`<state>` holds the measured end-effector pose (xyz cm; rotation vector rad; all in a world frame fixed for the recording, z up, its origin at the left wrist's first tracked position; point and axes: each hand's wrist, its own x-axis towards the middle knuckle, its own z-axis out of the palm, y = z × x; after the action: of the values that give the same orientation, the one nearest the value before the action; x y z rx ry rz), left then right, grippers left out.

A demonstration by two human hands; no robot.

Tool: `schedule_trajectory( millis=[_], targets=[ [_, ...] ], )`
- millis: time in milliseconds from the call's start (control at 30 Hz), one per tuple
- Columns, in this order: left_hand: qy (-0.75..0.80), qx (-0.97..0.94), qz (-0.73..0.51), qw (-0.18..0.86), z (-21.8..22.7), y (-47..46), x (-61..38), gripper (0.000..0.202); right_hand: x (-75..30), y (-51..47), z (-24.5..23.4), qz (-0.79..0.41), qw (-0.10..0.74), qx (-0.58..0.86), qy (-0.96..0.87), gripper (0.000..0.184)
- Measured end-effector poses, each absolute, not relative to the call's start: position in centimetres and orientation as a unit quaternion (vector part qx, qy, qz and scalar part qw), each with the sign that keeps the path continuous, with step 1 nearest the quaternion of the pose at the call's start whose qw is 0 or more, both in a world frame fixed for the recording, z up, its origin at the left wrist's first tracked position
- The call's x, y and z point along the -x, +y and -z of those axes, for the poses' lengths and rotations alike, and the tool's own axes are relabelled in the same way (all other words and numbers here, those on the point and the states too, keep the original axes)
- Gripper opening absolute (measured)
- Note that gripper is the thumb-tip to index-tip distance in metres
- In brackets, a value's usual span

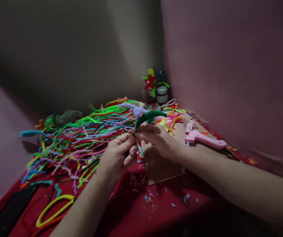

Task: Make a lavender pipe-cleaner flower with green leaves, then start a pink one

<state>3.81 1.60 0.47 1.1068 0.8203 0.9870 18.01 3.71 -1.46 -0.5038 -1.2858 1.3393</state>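
Both hands meet in the middle of the view around one pipe-cleaner flower. Its fuzzy lavender bloom (138,111) rises just above the fingers, and a dark green leaf (153,114) curves off to the right. With thumb and fingers pinched together, my left hand (116,154) grips the flower low down, where the fingers hide the stem. From the right, my right hand (160,140) is closed on the base of the leaf, its fingertips touching the left hand's. Behind them spreads a heap of colourful pipe cleaners (82,138).
A pink glue gun (204,139) lies on a cardboard sheet (161,169) at right. Yellow-and-red handles (54,210) lie at front left. A red pipe-cleaner flower (149,82) and a white jar (162,94) stand at the back. Scraps dot the red cloth (161,214); walls enclose it.
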Motion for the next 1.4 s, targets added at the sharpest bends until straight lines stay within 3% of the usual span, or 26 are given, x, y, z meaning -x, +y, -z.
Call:
schedule_trajectory(
  millis=[233,433,567,800,967,1100,1233,1400],
  targets=[
    [0.317,-0.454,-0.374,0.744,-0.5,2.1,-2.8,0.014,-18.4,3.5,0.8,-0.586,0.538,0.206,-0.57,0.01],
    [0.377,-0.505,-0.392,0.671,-0.8,1.7,-3.3,0.015,-18.1,3.9,1.5,-0.594,0.569,0.215,-0.526,0.009],
    [0.436,-0.588,-0.401,0.551,-0.7,1.5,-3.9,0.017,-18.1,4.1,2.2,-0.551,0.574,0.222,-0.563,0.018],
    [0.518,-0.68,-0.451,0.257,0.6,1.6,-4.1,0.018,-18.0,4.1,2.7,-0.513,0.584,0.283,-0.562,0.016],
    [0.535,-0.77,-0.345,-0.048,1.5,1.4,-3.8,0.013,-17.6,3.8,3.0,-0.525,0.588,0.28,-0.547,0.014],
    [0.515,-0.788,-0.298,-0.161,2.1,1.7,-3.5,0.01,-17.4,3.5,2.5,-0.517,0.585,0.278,-0.56,0.017],
    [0.522,-0.783,-0.307,-0.143,2.1,2.0,-3.3,0.007,-17.2,3.4,2.1,-0.528,0.583,0.286,-0.547,0.017],
    [0.53,-0.759,-0.377,0.025,1.1,1.6,-3.6,0.005,-17.3,3.7,2.5,-0.551,0.564,0.242,-0.565,0.013]
  ],
)
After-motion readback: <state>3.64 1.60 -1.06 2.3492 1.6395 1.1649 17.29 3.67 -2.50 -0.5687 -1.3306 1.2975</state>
